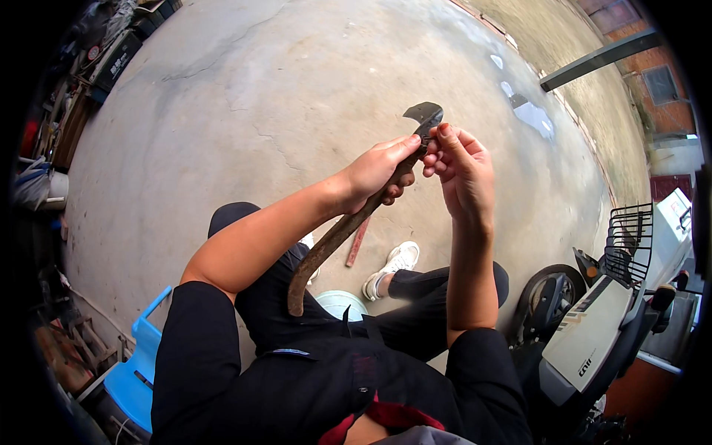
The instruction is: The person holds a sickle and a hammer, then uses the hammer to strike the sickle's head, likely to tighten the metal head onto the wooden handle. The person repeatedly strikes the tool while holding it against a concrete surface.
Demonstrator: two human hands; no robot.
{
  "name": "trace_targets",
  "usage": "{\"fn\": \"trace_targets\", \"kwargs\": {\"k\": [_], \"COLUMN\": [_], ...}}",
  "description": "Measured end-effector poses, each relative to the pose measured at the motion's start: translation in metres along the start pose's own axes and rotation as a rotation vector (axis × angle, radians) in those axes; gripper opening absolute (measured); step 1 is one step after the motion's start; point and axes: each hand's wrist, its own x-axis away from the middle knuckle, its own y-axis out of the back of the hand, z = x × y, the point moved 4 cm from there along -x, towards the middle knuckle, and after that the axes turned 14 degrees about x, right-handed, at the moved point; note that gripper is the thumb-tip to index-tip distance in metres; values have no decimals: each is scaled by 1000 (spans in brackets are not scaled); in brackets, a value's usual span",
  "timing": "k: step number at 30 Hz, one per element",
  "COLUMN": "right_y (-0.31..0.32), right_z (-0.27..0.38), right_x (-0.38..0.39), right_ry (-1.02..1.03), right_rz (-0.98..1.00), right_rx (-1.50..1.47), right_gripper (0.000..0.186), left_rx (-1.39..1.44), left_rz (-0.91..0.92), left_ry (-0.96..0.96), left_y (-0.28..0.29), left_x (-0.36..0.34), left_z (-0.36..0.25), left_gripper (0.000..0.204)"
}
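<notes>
In front of my body, my left hand (382, 172) is wrapped around a hook-bladed hand tool (335, 236), its thumb pressed along the upper handle. The long, worn wooden handle curves down toward my lap. At its top is a dark, short hooked metal blade (424, 113) pointing left. Just right of the blade's neck, my right hand (461, 159) is raised with thumb and fingertips pinched together. Whether a small thing sits in that pinch is too small to make out. The right fingertips are close to the neck; I cannot tell if they touch it.
A reddish strip (357, 242) lies on the concrete floor (222, 133) between my shoes. A pale green round object (341, 304) is below my lap. A blue plastic chair (133, 378) stands left, a white scooter with basket (593, 326) right. Clutter (89, 96) lines the far left.
</notes>
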Motion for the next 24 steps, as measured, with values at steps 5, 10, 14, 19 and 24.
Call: {"fn": "trace_targets", "kwargs": {"k": [5, 10, 14, 19, 24], "right_y": [4, 8, 12, 16, 20], "right_z": [-4, -12, -17, -26, -33], "right_x": [-1, -1, 2, 2, 2], "right_ry": [18, 15, 3, -13, -51], "right_rz": [-9, 1, 27, 63, 116], "right_rx": [116, 119, 78, 11, -64], "right_gripper": [26, 25, 24, 22, 20], "left_rx": [-7, -161, -293, -398, -387], "left_rz": [-49, -123, -148, -205, -233], "left_ry": [0, -82, -302, -293, -394], "left_y": [-4, 3, 7, 7, 7], "left_x": [-2, -7, -16, -13, -17], "left_z": [4, 13, 23, 30, 38], "left_gripper": [33, 31, 31, 37, 41]}}
